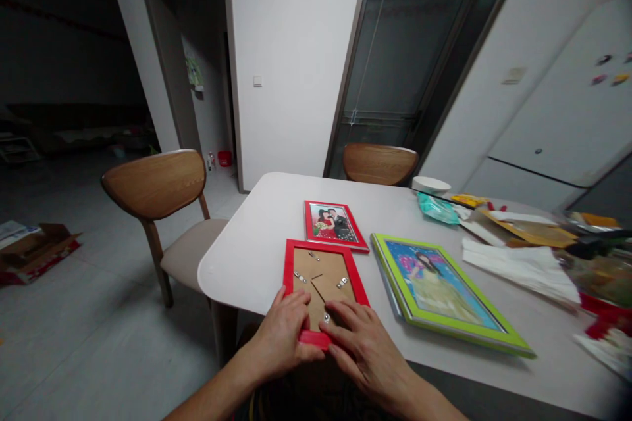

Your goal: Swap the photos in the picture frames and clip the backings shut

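Observation:
A red picture frame (323, 258) lies face down at the near edge of the white table (257, 237), its brown cardboard back and small metal clips showing. My left hand (284, 332) rests on the frame's near left corner with fingers curled over the backing. My right hand (358, 335) lies on the near right part, fingers pressed flat on the cardboard by a clip. Behind it lies a second red frame (333, 223), face up with a photo. To the right lies a larger green frame (444, 289), also face up.
Two wooden chairs stand at the table, one (158, 191) at the left and another (379, 163) at the far side. Papers (523, 266), a teal packet (437, 208), a white bowl (430, 184) and clutter cover the table's right end. A cardboard box (34, 250) sits on the floor at left.

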Motion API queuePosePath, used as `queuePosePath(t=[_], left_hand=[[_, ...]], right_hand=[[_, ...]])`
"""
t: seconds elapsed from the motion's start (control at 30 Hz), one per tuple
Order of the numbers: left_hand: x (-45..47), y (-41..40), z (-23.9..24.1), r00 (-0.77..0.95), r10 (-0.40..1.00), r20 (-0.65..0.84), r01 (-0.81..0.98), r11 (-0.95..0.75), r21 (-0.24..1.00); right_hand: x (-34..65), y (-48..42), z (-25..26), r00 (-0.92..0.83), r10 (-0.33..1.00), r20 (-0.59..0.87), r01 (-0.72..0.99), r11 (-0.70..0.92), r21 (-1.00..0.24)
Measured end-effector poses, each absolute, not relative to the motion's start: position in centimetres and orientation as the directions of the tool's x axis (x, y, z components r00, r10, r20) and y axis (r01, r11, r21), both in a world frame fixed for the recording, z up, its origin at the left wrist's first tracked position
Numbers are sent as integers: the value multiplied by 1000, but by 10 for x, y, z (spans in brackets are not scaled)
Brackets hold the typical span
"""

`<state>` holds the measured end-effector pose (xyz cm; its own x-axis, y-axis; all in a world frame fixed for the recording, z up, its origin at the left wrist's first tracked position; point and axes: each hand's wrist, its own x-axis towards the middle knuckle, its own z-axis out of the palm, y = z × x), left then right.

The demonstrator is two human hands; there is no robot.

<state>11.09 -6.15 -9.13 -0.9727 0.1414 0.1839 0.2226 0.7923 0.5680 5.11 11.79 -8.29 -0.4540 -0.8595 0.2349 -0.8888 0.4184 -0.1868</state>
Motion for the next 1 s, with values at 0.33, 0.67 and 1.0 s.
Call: queuePosePath(t=[0.33, 0.67, 1.0], left_hand=[[111, -61, -87, -977, 132, 169, 204, 816, 541], [113, -62, -94, -975, 123, 183, 205, 811, 547], [113, -63, -95, -974, 136, 181, 216, 803, 555]], right_hand=[[-3, 108, -86, -735, -632, 248, -667, 738, -98], [-1, 112, -90, -748, -629, 210, -663, 719, -207], [6, 61, -82, -615, -758, 219, -785, 564, -255]])
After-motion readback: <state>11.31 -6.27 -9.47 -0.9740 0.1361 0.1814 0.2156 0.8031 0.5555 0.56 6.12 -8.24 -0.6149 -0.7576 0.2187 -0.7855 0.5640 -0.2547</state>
